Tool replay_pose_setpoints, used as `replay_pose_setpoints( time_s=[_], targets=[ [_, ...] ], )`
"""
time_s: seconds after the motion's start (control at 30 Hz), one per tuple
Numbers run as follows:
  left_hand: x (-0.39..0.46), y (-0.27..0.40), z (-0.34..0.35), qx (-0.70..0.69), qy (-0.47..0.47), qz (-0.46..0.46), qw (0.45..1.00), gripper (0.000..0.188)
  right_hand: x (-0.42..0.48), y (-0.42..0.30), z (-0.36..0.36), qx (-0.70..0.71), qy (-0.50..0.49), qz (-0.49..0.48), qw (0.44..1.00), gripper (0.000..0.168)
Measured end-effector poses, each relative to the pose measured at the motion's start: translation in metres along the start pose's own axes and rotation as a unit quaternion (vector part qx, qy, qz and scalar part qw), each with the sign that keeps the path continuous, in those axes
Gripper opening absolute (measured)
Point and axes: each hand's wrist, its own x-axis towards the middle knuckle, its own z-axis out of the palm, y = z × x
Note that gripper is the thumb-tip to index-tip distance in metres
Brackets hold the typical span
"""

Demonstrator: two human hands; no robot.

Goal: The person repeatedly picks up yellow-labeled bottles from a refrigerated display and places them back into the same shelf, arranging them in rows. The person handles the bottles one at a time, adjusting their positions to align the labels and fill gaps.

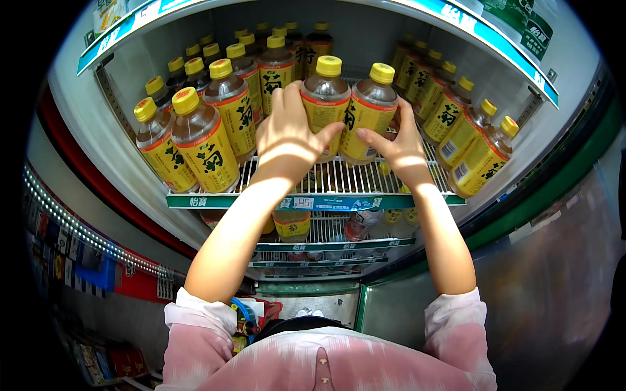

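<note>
Two yellow-capped plastic tea bottles stand side by side over a white wire shelf [337,183] in a drinks cooler. My left hand [288,129] wraps the left bottle [325,105], fingers behind it and thumb across its lower front. Around the right bottle [369,119] my right hand [403,146] is closed, thumb in front and fingers at its far right side. Both bottles hold brown drink and wear yellow labels with red bands. Whether their bases rest on the wires cannot be told.
Rows of matching bottles [205,146] fill the shelf's left side, and a single line of bottles [450,115] runs along the right. A green price rail [337,202] edges the shelf. Above hangs another shelf edge [469,17]. The open cooler door [538,293] is at right, a red basket [271,310] below.
</note>
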Motion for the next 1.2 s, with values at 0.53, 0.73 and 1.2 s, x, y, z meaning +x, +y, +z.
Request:
replay_pose_setpoints(
  time_s=[0.53,0.73,1.2],
  targets=[
    [-0.012,0.004,0.001,-0.170,-0.019,0.035,0.985,0.106,-0.006,0.018,-0.010,0.097,-0.021,-0.016,0.995,0.070],
    [-0.013,-0.016,-0.002,-0.403,-0.141,0.053,0.903,0.090,-0.009,0.015,-0.008,0.111,-0.038,-0.020,0.993,0.066],
    [-0.034,-0.012,0.004,-0.230,-0.009,0.060,0.971,0.105,-0.023,0.002,-0.010,0.027,-0.077,0.010,0.997,0.090]
  ],
)
